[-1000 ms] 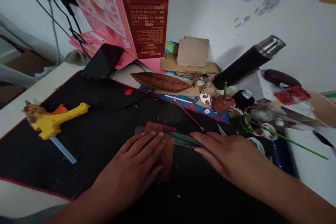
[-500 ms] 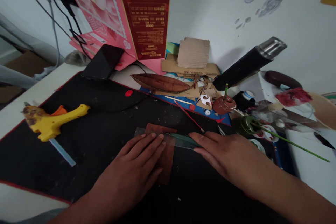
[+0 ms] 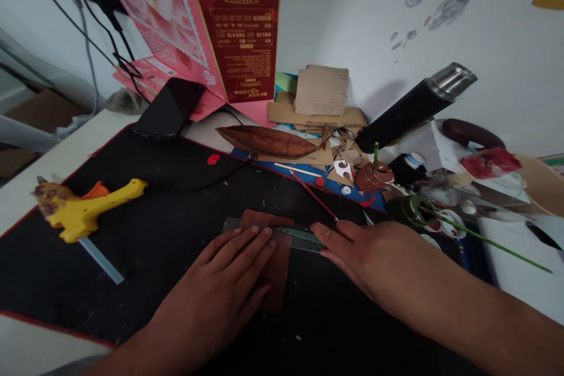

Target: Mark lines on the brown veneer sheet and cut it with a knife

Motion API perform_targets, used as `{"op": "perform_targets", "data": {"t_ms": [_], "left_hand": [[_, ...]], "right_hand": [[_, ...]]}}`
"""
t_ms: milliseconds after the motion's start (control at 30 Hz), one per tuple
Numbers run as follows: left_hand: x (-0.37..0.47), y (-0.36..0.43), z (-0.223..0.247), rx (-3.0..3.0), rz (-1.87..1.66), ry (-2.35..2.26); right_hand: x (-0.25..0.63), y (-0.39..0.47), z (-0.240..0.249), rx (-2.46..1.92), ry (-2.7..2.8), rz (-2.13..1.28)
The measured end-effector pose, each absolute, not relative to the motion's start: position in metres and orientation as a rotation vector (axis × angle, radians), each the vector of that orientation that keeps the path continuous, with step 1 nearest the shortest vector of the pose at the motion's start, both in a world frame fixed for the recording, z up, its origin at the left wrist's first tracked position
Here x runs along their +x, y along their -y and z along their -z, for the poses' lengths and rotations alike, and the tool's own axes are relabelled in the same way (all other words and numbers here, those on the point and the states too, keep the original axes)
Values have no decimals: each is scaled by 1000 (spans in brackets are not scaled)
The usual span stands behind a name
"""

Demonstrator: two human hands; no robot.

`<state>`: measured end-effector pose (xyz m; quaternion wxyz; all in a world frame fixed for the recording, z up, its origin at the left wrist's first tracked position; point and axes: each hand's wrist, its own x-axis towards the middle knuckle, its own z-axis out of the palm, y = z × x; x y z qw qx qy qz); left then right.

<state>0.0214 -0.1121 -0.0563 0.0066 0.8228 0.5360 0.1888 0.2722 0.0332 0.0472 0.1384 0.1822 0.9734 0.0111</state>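
Observation:
My left hand (image 3: 220, 282) lies flat, fingers stretched out, over a clear plastic ruler (image 3: 304, 243) and a brown piece of card (image 3: 277, 285). The ruler crosses the upper part of the card, which rests on a black mat. From the right, my right hand (image 3: 374, 258) is closed around a slim green craft knife (image 3: 299, 235). The knife lies low along the ruler, its tip near the card's right edge and close to my left fingertips. My palm hides the knife's rear end.
A yellow glue gun (image 3: 90, 208) lies to the left. Behind my hands are a brown boat-shaped model (image 3: 267, 141), a red thin stick (image 3: 314, 195) and cardboard scraps (image 3: 321, 91). Paint jars (image 3: 408, 211) and a leaning black thermos (image 3: 414, 106) stand on the right.
The camera view has shifted slightly. Both hands, the ruler, the knife and the card keep nearly the same places relative to each other.

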Motion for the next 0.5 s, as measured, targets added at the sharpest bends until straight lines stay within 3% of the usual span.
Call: {"op": "perform_targets", "data": {"t_ms": [500], "left_hand": [[27,110,53,2510,-685,-1734]], "right_hand": [[277,-37,-48,463,-2816,-39]]}}
